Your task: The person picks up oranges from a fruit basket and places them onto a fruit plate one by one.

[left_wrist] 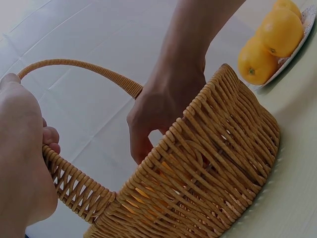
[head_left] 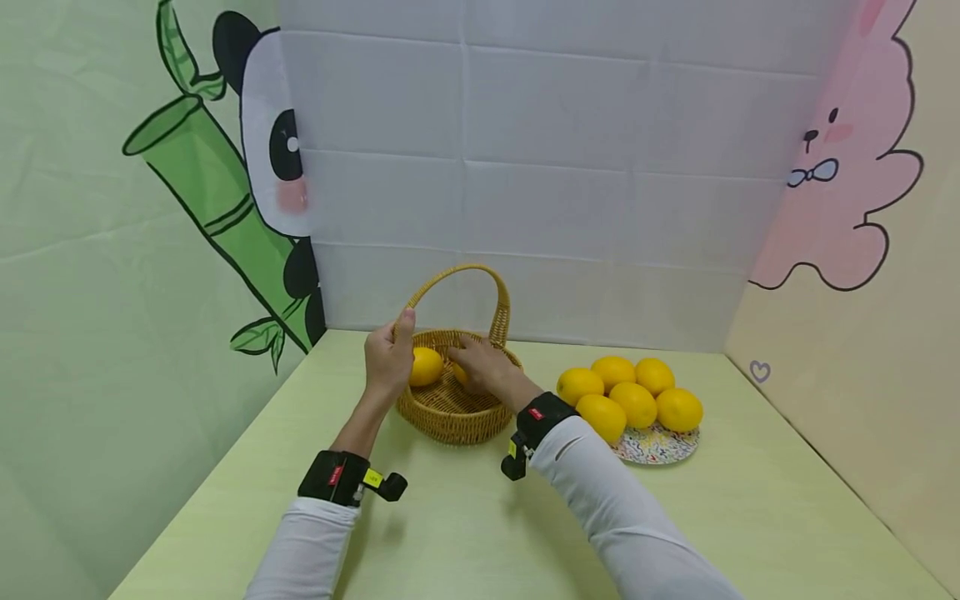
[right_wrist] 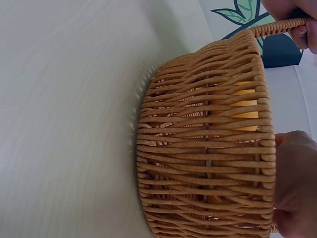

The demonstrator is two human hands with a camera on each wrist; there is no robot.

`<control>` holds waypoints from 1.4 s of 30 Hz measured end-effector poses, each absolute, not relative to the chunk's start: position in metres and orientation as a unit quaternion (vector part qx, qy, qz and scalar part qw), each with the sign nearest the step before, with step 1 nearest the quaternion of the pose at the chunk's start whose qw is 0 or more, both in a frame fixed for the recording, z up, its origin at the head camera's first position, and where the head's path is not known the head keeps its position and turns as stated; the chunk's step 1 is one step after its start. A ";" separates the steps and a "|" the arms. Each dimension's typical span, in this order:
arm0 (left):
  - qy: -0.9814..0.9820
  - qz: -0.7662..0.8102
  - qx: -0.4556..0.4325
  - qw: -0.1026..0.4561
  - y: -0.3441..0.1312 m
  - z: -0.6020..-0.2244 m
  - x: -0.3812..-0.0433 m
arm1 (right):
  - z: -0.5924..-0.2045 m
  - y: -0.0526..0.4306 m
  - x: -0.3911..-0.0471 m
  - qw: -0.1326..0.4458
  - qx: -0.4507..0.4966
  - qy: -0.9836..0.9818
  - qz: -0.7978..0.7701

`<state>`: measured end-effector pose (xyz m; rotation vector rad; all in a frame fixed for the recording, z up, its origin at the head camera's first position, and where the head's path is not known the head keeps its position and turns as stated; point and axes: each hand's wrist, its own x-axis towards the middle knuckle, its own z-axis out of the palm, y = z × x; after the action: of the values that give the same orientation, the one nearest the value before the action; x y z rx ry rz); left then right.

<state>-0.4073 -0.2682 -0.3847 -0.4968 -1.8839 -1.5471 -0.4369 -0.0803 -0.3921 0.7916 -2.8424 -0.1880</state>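
A woven wicker basket (head_left: 459, 427) with a tall arched handle stands on the table. My left hand (head_left: 388, 358) grips the handle on its left side; the left wrist view shows the fingers curled round the wicker. My right hand (head_left: 487, 367) reaches down inside the basket, its fingers curved over an orange (head_left: 461, 377). Its fingertips are partly hidden by the basket wall in both wrist views. Another orange (head_left: 426, 367) lies in the basket's left part, close to my left hand.
Right of the basket, several oranges (head_left: 633, 405) are piled on a speckled plate (head_left: 660, 447). The pale table (head_left: 450, 533) meets a white cloth backdrop (head_left: 555, 208) behind, with printed side walls left and right.
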 end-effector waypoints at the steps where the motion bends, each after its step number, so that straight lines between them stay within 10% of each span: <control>1: -0.718 -0.589 -0.188 0.321 -0.268 -0.385 -0.407 | -0.392 -0.080 -0.437 0.092 0.270 -0.956 -0.061; 42: -0.722 -0.583 -0.178 0.328 -0.269 -0.386 -0.410 | -0.362 -0.018 -0.381 0.182 0.354 -0.891 0.218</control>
<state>-0.4100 -0.2692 -0.3856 -0.4653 -1.8898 -1.5266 -0.3811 -0.0185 -0.3618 1.0000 -2.5159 0.6149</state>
